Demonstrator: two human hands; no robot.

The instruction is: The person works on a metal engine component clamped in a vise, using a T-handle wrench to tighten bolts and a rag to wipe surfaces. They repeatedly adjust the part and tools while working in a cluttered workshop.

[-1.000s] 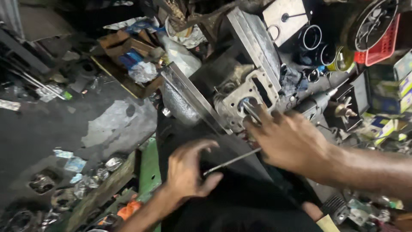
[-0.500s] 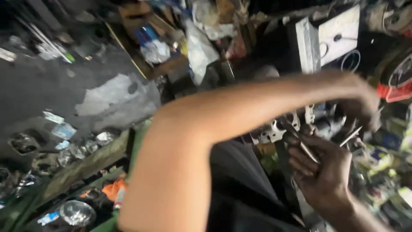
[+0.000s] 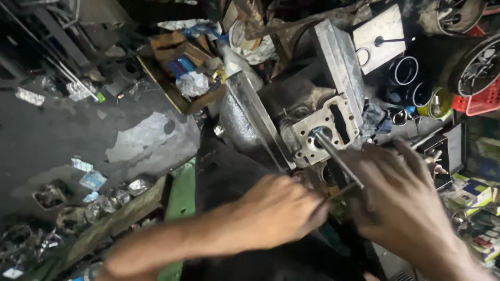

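A: Seen from above, over a cluttered workshop. Left hand (image 3: pixel 278 208) at centre, fingers closed around the near end of a thin metal rod (image 3: pixel 337 157).

B: And the rod's far end?

A: Slanted up and left into the round bore of a grey metal engine block (image 3: pixel 325 127), just above both hands.

B: Right hand?

A: Right hand (image 3: pixel 401 200) just right of the rod, fingers spread and blurred; touching the rod or not, cannot tell.

B: Around the block?

A: Flat metal plates (image 3: pixel 338 62) leaning against it. Shiny tubes (image 3: pixel 403 70) and a red crate (image 3: pixel 476 101) to the right. Cardboard box (image 3: pixel 179 54) of scraps to the upper left. Dark stained floor (image 3: pixel 62 135) at left, green plank (image 3: pixel 179 200) beside the left forearm.
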